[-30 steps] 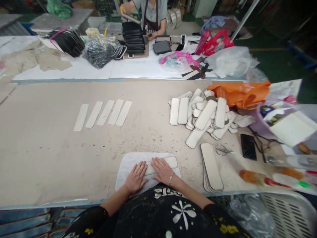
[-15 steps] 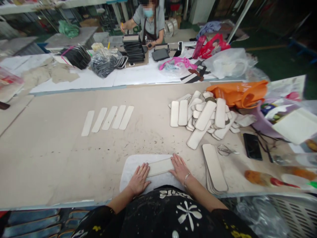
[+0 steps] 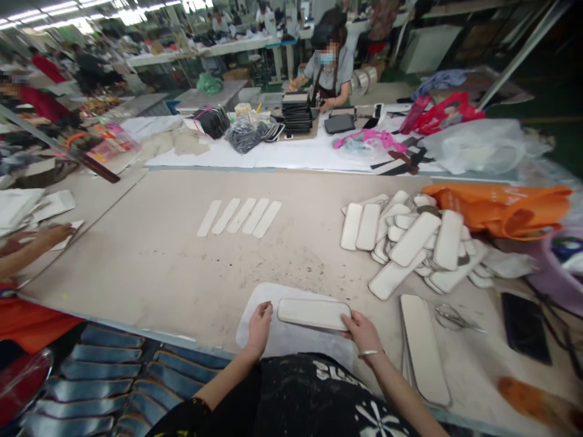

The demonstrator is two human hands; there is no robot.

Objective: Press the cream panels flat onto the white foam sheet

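Note:
My right hand (image 3: 363,334) grips the right end of a long off-white panel (image 3: 314,314) with rounded corners and a dark edge. The panel is raised at a slight tilt over a white sheet (image 3: 259,300). Just off the panel's left end is my left hand (image 3: 259,326), its fingers curled together and nothing visible in them. To the right lies a stack of similar panels (image 3: 423,346), with scissors (image 3: 458,318) beside it. A large loose heap of panels (image 3: 412,237) is farther back, and several thin off-white strips (image 3: 241,215) lie in a row at the left.
A black phone (image 3: 526,328), an orange bag (image 3: 496,209) and a purple basin (image 3: 553,267) occupy the right side. Across the table a masked co-worker (image 3: 330,67) handles black pieces. Another person's hand (image 3: 52,233) is at the left edge, and a metal post (image 3: 59,149) stands near it.
Both hands lay flat on the panel before. Now the right hand has lifted it by one end and the left hand has come off it. The view has tipped up and turned left.

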